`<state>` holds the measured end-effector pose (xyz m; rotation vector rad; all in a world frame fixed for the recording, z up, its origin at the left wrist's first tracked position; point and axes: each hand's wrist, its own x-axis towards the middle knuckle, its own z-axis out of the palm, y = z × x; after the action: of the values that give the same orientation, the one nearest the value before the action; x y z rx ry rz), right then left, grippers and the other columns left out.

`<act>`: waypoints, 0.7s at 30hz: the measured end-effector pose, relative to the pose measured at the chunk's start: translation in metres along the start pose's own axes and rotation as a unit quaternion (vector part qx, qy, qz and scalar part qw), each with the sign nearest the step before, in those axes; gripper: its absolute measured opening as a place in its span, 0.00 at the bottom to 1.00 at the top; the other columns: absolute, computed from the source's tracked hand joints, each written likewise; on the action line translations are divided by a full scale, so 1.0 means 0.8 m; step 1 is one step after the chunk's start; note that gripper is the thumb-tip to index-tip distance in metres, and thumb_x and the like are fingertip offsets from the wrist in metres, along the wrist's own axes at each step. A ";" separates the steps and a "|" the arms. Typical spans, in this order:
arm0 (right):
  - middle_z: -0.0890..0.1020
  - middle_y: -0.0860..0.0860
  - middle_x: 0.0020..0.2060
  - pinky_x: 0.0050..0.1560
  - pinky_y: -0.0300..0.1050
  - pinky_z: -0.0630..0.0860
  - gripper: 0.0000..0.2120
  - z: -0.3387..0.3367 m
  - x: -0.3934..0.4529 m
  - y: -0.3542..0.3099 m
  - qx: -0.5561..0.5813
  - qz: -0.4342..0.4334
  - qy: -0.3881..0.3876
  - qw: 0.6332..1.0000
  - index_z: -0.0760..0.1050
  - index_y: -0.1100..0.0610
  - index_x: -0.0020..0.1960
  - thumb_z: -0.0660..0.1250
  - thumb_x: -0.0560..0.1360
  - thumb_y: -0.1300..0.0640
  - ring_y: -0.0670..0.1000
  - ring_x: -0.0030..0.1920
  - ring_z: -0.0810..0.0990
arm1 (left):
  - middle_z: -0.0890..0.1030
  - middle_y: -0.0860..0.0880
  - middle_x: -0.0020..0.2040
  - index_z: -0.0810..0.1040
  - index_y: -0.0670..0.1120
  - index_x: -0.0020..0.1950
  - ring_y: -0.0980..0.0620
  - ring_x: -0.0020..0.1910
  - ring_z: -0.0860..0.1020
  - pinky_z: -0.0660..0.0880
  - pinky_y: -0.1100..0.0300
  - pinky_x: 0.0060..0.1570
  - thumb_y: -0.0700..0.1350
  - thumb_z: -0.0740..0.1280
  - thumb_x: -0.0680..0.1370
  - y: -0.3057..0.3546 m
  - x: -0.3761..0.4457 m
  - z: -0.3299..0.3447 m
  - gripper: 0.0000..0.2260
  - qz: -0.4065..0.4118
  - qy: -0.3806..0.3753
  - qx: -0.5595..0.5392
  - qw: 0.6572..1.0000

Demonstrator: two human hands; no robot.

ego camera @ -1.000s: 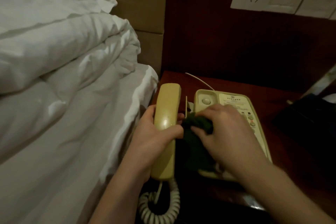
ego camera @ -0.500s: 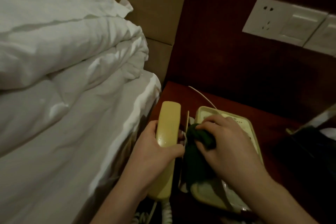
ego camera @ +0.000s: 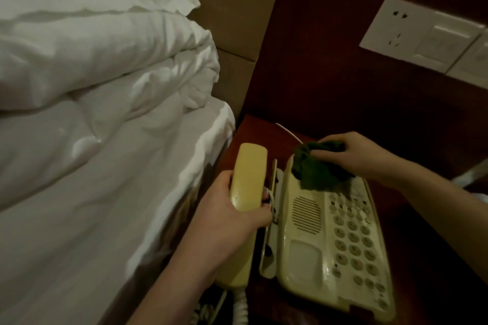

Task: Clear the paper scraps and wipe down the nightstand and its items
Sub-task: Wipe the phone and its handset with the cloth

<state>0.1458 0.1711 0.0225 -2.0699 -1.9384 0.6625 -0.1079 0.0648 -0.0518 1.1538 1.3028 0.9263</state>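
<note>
The phone base (ego camera: 332,235) sat on the nightstand (ego camera: 253,129) close to its left edge, hard by the bed (ego camera: 105,166), with bare wood open behind and to its right. Half a second before, the cloth (ego camera: 317,166) had lain lower on the base; now it was at the far end, the keypad uncovered. The right hand (ego camera: 353,155) pinched the cloth, fingers curled. The left hand (ego camera: 229,221) gripped the handset (ego camera: 248,179), lifted beside the base
</note>
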 end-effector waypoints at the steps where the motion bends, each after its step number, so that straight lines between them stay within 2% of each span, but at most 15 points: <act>1: 0.83 0.46 0.48 0.36 0.36 0.77 0.08 -0.007 -0.008 0.012 0.007 0.011 -0.002 1.000 0.79 0.44 0.58 0.68 0.80 0.46 0.45 0.47 0.83 | 0.86 0.57 0.50 0.77 0.65 0.52 0.55 0.50 0.86 0.83 0.44 0.56 0.50 0.79 0.64 0.002 -0.001 0.000 0.21 0.001 -0.004 0.003 1.000; 4: 0.84 0.49 0.49 0.40 0.41 0.77 0.11 -0.022 -0.020 0.039 0.037 0.044 -0.007 0.998 0.79 0.47 0.61 0.67 0.80 0.49 0.48 0.48 0.84 | 0.85 0.58 0.52 0.76 0.66 0.56 0.56 0.51 0.85 0.83 0.46 0.56 0.55 0.76 0.60 0.007 -0.003 0.002 0.26 0.008 -0.022 0.016 1.000; 6: 0.86 0.49 0.48 0.38 0.40 0.78 0.10 -0.019 -0.018 0.036 0.055 0.043 -0.010 0.998 0.80 0.46 0.59 0.68 0.79 0.48 0.47 0.45 0.86 | 0.85 0.59 0.52 0.75 0.66 0.58 0.57 0.52 0.84 0.83 0.48 0.55 0.55 0.77 0.61 0.008 -0.005 0.003 0.27 0.008 -0.029 0.024 0.999; 9: 0.86 0.46 0.47 0.37 0.37 0.79 0.07 0.007 0.000 0.006 0.077 0.006 -0.021 0.997 0.80 0.43 0.57 0.68 0.79 0.45 0.43 0.42 0.86 | 0.84 0.60 0.53 0.75 0.67 0.59 0.57 0.52 0.84 0.83 0.49 0.55 0.56 0.76 0.60 0.007 -0.004 0.003 0.28 0.005 -0.030 0.037 0.999; 12: 0.85 0.47 0.48 0.42 0.41 0.83 0.08 0.033 0.017 -0.025 0.102 -0.028 -0.042 0.993 0.79 0.44 0.59 0.67 0.81 0.46 0.45 0.44 0.87 | 0.85 0.58 0.52 0.76 0.66 0.58 0.56 0.50 0.84 0.84 0.48 0.54 0.54 0.77 0.62 0.005 -0.001 0.005 0.25 0.006 -0.021 0.046 0.999; 15: 0.86 0.47 0.48 0.45 0.44 0.84 0.09 0.034 0.018 -0.020 0.109 -0.040 -0.051 0.992 0.79 0.43 0.59 0.67 0.81 0.45 0.46 0.46 0.87 | 0.85 0.58 0.51 0.76 0.66 0.57 0.56 0.50 0.84 0.84 0.49 0.53 0.55 0.75 0.60 0.004 0.000 0.005 0.26 0.006 -0.010 0.051 0.999; 18: 0.85 0.48 0.51 0.49 0.48 0.83 0.09 0.013 0.000 0.018 0.087 -0.004 -0.024 0.996 0.78 0.42 0.60 0.65 0.81 0.45 0.49 0.49 0.86 | 0.85 0.59 0.49 0.77 0.66 0.54 0.58 0.47 0.84 0.83 0.51 0.51 0.54 0.77 0.61 0.003 0.000 0.005 0.23 0.003 -0.004 0.049 0.999; 21: 0.83 0.49 0.52 0.47 0.46 0.81 0.12 -0.010 -0.027 0.058 0.072 0.051 0.018 0.996 0.77 0.47 0.63 0.64 0.82 0.47 0.49 0.50 0.84 | 0.85 0.58 0.46 0.78 0.62 0.53 0.60 0.42 0.83 0.81 0.57 0.44 0.49 0.80 0.66 0.003 -0.002 0.008 0.20 0.007 0.028 0.057 0.998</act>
<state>0.1901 0.1463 0.0115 -2.0873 -1.7225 0.7570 -0.1013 0.0628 -0.0493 1.2338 1.4096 0.9085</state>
